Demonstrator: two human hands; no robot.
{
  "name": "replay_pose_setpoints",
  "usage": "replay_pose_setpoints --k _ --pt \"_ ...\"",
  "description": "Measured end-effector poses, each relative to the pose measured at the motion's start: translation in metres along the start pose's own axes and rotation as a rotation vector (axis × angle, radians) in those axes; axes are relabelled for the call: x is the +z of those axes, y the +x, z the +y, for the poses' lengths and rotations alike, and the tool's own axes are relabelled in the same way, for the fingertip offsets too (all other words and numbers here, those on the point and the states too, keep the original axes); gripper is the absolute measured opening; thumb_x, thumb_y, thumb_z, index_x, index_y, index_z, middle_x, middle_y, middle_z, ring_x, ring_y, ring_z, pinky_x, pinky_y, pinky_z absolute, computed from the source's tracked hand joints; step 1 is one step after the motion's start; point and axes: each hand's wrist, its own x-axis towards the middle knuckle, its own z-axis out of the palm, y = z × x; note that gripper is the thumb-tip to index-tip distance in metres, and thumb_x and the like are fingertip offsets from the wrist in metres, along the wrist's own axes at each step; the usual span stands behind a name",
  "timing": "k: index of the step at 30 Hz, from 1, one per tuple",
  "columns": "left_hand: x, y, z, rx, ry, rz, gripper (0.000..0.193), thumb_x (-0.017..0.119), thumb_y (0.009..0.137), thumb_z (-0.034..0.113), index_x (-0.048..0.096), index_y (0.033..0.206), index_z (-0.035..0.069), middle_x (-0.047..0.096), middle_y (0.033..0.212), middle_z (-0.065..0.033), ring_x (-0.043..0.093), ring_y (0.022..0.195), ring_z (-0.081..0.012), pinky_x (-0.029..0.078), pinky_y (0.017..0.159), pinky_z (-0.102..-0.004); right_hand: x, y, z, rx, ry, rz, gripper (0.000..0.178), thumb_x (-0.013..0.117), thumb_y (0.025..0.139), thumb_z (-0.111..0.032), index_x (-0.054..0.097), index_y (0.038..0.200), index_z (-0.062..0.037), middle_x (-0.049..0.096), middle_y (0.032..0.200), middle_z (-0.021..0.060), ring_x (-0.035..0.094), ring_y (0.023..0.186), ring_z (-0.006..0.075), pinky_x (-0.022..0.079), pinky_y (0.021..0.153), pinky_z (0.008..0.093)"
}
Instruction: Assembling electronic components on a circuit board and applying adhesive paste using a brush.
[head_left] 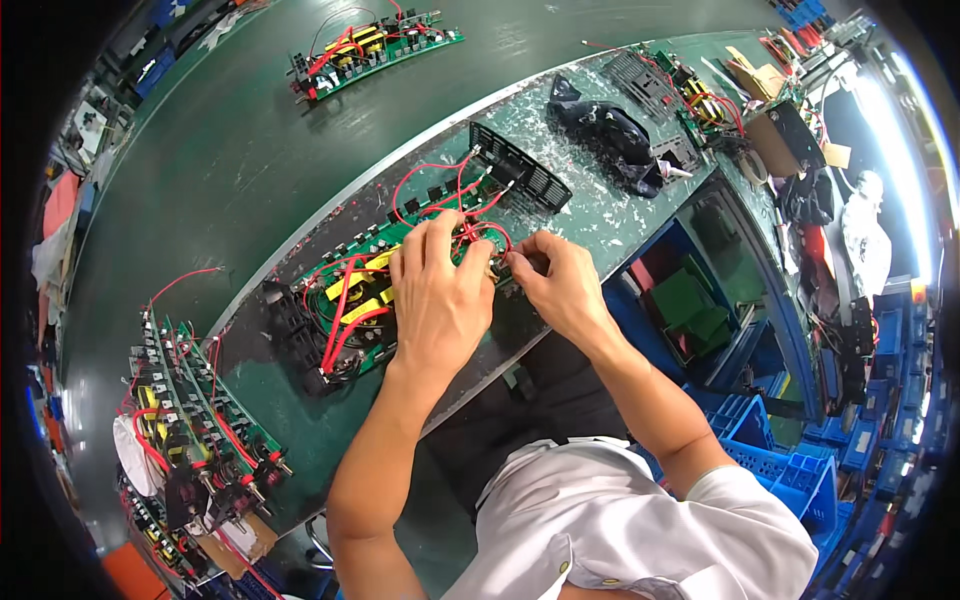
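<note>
The circuit board lies on the counter near the middle of the frame, a little to the left. It is green and long, with yellow blocks and thick red wires on its left part. The left hand is over the right part of the board, with its fingers bent down to it; I cannot tell if they grip anything. The right hand is just beside it, near the board's right end. Its thumb and first finger are pinched on a red wire that loops up and back to the board. More thin red wires run to a black panel with rows of slots, just above the hands. To the right of the panel, at the upper right of the frame, is a crumpled black bag. A second board with yellow blocks sits near the top of the frame, on a wide green top. More boards stand close together at the lower left. Blue baskets are at the lower right, by the person's white shirt.
</note>
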Motion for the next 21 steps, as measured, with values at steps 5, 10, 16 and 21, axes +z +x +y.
replay_pose_setpoints --k 5,10,16,21 --pt "-0.002 -0.002 -0.002 -0.012 -0.045 -0.017 0.030 0.067 0.073 0.004 0.063 0.102 0.009 0.052 0.121 -0.0136 0.050 0.110 -0.0341 0.040 0.091 -0.0473 0.008 -0.003 0.005 -0.130 -0.090 0.078 0.018 0.066 0.083 -0.015 0.064 0.086 0.0031 0.063 0.068 0.0165 0.062 0.060 0.0230 0.048 0.057 0.0351" --pt "0.001 0.001 -0.001 -0.006 -0.069 0.018 0.033 0.067 0.074 0.004 0.063 0.106 0.009 0.053 0.121 -0.0132 0.051 0.110 -0.0340 0.040 0.091 -0.0467 0.013 -0.006 0.004 -0.265 -0.264 0.142 0.016 0.066 0.082 -0.014 0.062 0.084 0.0014 0.064 0.076 0.0193 0.063 0.072 0.0360 0.049 0.064 0.0436" --pt "-0.002 0.005 0.002 0.029 -0.026 0.038 0.031 0.067 0.076 0.008 0.062 0.107 0.008 0.055 0.119 -0.0127 0.052 0.109 -0.0331 0.041 0.091 -0.0467 0.008 -0.006 -0.008 -0.163 -0.331 0.069 0.015 0.064 0.083 -0.015 0.062 0.083 -0.0002 0.063 0.078 0.0212 0.061 0.078 0.0420 0.049 0.069 0.0495" --pt "-0.005 -0.001 0.004 0.014 0.002 0.002 0.031 0.069 0.079 0.012 0.063 0.109 0.008 0.055 0.119 -0.0119 0.052 0.110 -0.0323 0.040 0.093 -0.0461 -0.020 0.007 0.019 -0.311 -0.021 -0.099 0.022 0.068 0.084 -0.016 0.064 0.098 0.0004 0.067 0.084 0.0201 0.066 0.077 0.0359 0.052 0.069 0.0421"
